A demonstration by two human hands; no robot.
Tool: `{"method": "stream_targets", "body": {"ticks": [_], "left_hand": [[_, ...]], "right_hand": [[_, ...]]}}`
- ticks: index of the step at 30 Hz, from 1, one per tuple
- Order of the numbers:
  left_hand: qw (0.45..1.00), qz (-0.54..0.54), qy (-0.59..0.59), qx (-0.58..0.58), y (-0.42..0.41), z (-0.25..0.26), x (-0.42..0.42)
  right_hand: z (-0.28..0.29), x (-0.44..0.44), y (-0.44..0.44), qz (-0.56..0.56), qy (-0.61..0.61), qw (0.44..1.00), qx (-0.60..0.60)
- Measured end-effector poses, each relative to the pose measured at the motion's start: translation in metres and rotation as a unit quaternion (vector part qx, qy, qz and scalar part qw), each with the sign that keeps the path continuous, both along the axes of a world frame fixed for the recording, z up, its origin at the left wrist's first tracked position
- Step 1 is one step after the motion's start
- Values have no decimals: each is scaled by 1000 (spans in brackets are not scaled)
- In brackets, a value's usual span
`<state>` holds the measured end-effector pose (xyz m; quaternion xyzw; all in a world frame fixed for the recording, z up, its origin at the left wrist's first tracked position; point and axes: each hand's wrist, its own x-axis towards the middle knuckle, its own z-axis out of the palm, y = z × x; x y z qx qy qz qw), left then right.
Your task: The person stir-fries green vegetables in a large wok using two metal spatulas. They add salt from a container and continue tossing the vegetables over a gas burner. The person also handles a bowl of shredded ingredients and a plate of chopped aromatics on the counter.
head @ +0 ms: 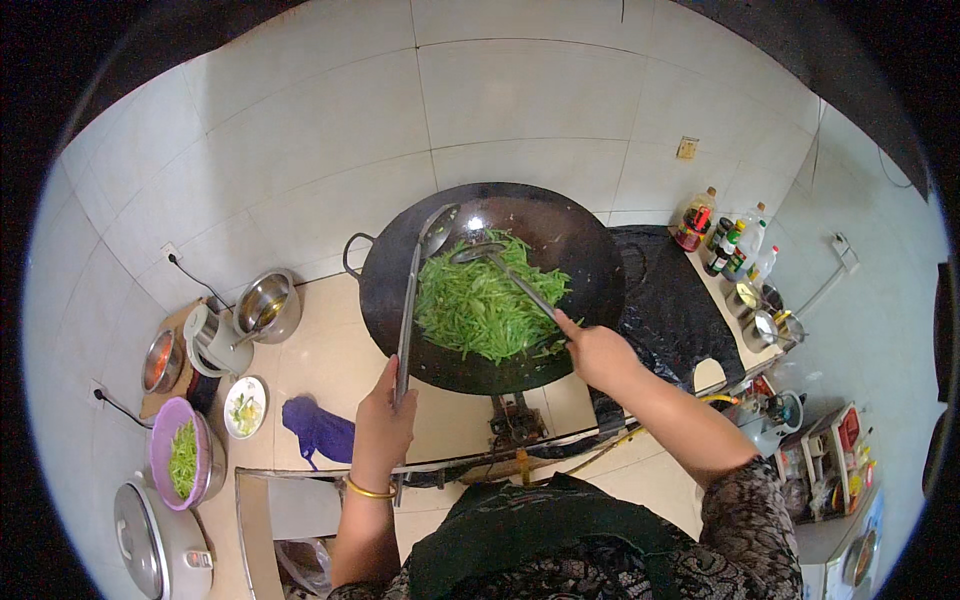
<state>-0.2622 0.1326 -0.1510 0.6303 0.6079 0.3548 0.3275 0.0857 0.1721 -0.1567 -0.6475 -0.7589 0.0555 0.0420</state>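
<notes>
A large dark wok [390,330] holds a heap of thin green vegetable strips [491,307]. My left hand [385,420] is closed around the long handle of a metal ladle [407,322]. That ladle's rounded head rests near the wok's far left wall, with a few green bits in it. In my right hand [604,356] is a second long-handled metal utensil [521,283], whose rounded head lies on the upper left of the heap. Some of the strips are hidden under this head.
At left are a purple basket [159,435] of green strips, a rice cooker [135,540], a small plate [259,405], a metal pot [289,322] and a blue-purple cloth [322,429]. Bottles [746,244] and metal containers [759,330] line the right edge. A gas cylinder [787,412] stands beyond.
</notes>
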Motion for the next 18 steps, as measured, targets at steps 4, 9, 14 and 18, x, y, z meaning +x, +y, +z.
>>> {"method": "stream_targets", "body": {"ticks": [4,9,14,18], "left_hand": [[999,-2,45,23,8,-10,-4],[989,-26,142,27,-5,15,-32],[929,-73,363,6,-17,59,-59],[904,-136,399,71,3,34,-33]], "right_hand": [[-22,1,17,69,-85,994,16],[31,66,-59,91,-99,990,42],[83,72,-104,60,-92,994,-29],[37,46,-72,13,-64,997,-33]]}}
